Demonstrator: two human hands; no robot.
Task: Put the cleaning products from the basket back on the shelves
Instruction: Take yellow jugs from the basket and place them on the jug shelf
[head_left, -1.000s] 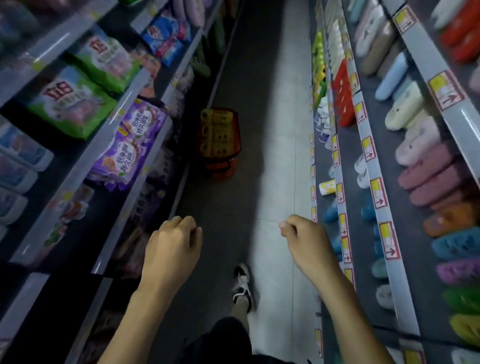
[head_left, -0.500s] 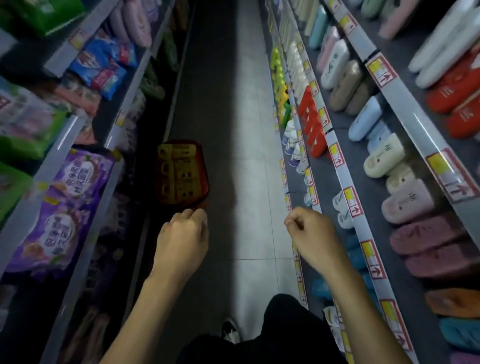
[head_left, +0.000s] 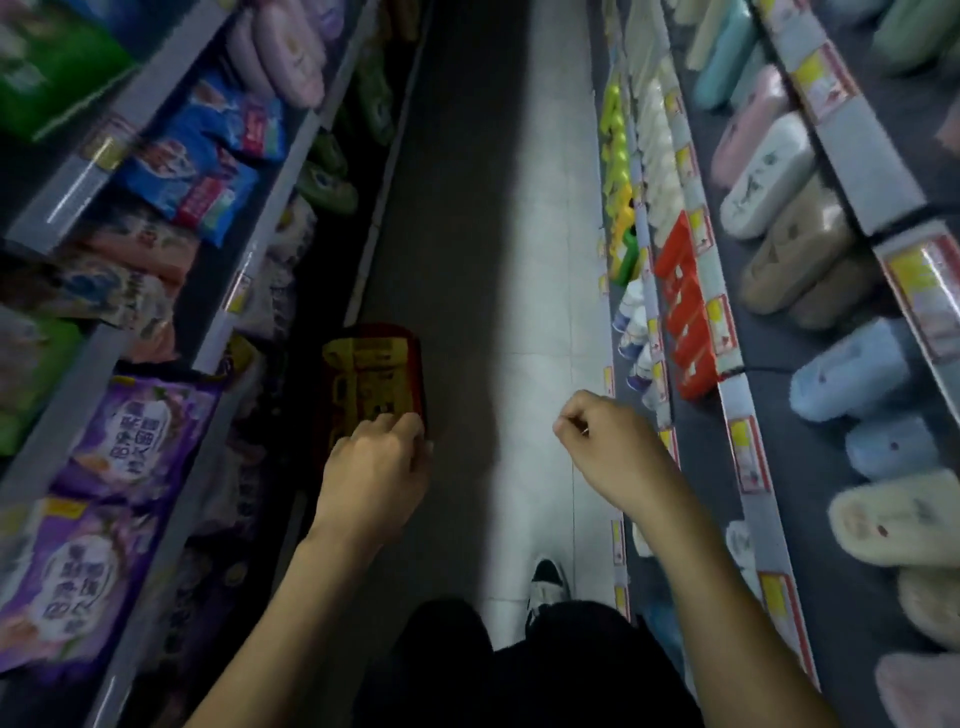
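In the narrow shop aisle, right at the person's feet, a black-and-white trainer (head_left: 546, 582) is stepping forward on the pale tiled floor (head_left: 524, 312), and the walk is paying off. Both arms are reaching out ahead. The left hand (head_left: 376, 467) is hanging with its fingers curled under and nothing in them. The right hand (head_left: 608, 447) is balled into a loose fist, thumb tucked against the forefinger, also carrying nothing.

Here's the change: the red plastic basket (head_left: 422, 374), which was sitting well up the aisle a second ago, is now lying just past the left knuckles, and that hand is covering its near rim from this angle. Whether skin is touching plastic, I cannot tell. The basket is resting on the floor, tight against the foot of the grey metal shelving on the left (head_left: 156, 364), and it is looking full of yellow printed packs (head_left: 363, 364).

Beside it, purple soft bags (head_left: 130, 431) are lining the lower tier, and further on blue pouches (head_left: 208, 156) are filling the tier above. Across the aisle, pastel slippers (head_left: 852, 369) are running along the right-hand racks.

So nothing is shelved yet in this stretch; the approach looks finished, and the next job is probably bending down to lift out a pack.
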